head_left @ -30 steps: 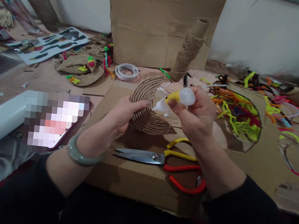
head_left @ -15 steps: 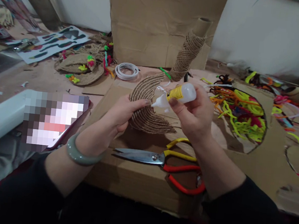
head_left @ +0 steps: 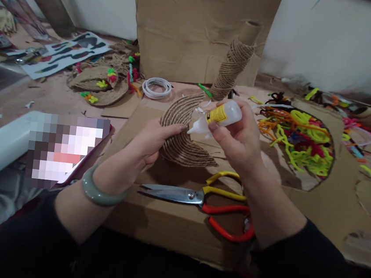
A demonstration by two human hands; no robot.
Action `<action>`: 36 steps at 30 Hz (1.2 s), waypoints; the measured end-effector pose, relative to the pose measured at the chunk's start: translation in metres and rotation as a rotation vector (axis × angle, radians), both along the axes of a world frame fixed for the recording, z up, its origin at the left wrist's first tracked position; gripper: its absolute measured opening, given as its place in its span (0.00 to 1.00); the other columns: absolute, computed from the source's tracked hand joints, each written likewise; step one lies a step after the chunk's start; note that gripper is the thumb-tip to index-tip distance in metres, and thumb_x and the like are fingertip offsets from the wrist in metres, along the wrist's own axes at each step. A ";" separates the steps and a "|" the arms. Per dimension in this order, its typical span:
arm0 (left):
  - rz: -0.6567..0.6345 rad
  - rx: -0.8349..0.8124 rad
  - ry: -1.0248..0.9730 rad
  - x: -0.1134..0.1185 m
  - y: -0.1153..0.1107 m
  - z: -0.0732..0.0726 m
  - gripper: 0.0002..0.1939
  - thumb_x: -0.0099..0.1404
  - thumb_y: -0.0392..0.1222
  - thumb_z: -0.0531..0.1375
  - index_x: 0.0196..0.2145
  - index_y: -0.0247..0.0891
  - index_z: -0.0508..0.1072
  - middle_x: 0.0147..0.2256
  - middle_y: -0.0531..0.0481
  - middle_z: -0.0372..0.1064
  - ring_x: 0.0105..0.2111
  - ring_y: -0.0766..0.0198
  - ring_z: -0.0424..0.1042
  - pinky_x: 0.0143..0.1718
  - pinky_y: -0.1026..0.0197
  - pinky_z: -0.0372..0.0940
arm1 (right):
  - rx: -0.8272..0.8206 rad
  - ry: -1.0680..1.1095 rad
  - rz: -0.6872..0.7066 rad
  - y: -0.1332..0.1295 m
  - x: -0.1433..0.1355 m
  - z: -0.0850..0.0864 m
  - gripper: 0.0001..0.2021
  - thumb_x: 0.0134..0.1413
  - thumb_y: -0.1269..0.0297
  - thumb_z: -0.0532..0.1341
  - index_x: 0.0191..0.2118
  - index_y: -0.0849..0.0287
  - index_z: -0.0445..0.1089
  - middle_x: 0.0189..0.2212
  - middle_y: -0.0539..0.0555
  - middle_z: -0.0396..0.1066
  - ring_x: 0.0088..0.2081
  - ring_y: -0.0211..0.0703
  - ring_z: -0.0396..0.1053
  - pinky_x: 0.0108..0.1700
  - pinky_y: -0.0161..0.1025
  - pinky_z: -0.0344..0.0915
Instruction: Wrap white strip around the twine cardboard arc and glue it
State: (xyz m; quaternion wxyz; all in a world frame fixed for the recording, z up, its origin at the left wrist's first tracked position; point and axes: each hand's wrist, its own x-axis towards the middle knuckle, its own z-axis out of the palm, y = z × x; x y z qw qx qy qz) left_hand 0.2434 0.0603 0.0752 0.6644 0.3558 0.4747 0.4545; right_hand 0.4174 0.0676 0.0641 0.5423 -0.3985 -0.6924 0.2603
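Observation:
My left hand [head_left: 153,142] grips a crescent-shaped piece covered in rows of twine [head_left: 189,150], thumb on its face near the inner edge. My right hand [head_left: 241,140] is closed around a small white bottle with a yellow label [head_left: 217,114]. The bottle is tilted, its nozzle pointing down to the left at the crescent's inner edge, close to my left thumb tip. Whether the nozzle touches the twine I cannot tell. Below both hands, scissors [head_left: 186,195] with yellow and red handles lie on a cardboard box.
A twine-wrapped tube [head_left: 235,64] stands behind the hands, before an upright cardboard sheet [head_left: 183,32]. Coloured pipe cleaners [head_left: 304,142] lie at the right. A white coil [head_left: 156,88], twine pieces [head_left: 95,83], a printed sheet [head_left: 64,57] and a phone [head_left: 71,153] are at the left.
My right hand and the bottle have shifted very slightly left. My left hand and the crescent look the same.

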 end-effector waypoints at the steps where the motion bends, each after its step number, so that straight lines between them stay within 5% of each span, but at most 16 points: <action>1: 0.000 0.003 -0.007 0.000 0.000 -0.001 0.14 0.52 0.32 0.66 0.38 0.32 0.76 0.30 0.46 0.76 0.28 0.63 0.74 0.35 0.61 0.70 | 0.007 -0.001 0.011 0.001 0.000 0.000 0.21 0.47 0.47 0.67 0.43 0.51 0.64 0.36 0.50 0.69 0.39 0.45 0.70 0.44 0.48 0.71; 8: -0.004 0.013 -0.056 -0.003 0.004 -0.011 0.14 0.51 0.34 0.66 0.38 0.31 0.76 0.30 0.46 0.77 0.30 0.62 0.75 0.35 0.61 0.70 | 0.004 0.042 0.016 0.005 -0.001 0.001 0.20 0.46 0.45 0.67 0.41 0.50 0.65 0.34 0.48 0.69 0.35 0.41 0.71 0.38 0.42 0.73; 24: 0.022 -0.020 -0.032 -0.003 0.004 -0.008 0.13 0.50 0.34 0.67 0.36 0.32 0.76 0.28 0.47 0.76 0.29 0.61 0.75 0.35 0.60 0.70 | 0.045 0.040 -0.042 -0.002 -0.003 0.008 0.16 0.47 0.50 0.68 0.38 0.51 0.67 0.32 0.47 0.70 0.33 0.40 0.71 0.35 0.41 0.72; 36: 0.016 -0.032 -0.081 -0.003 0.005 -0.011 0.11 0.53 0.32 0.64 0.37 0.30 0.75 0.30 0.45 0.77 0.28 0.62 0.75 0.32 0.61 0.70 | 0.030 0.070 -0.031 0.005 -0.001 -0.004 0.16 0.48 0.54 0.68 0.41 0.51 0.68 0.33 0.49 0.71 0.35 0.42 0.71 0.39 0.44 0.72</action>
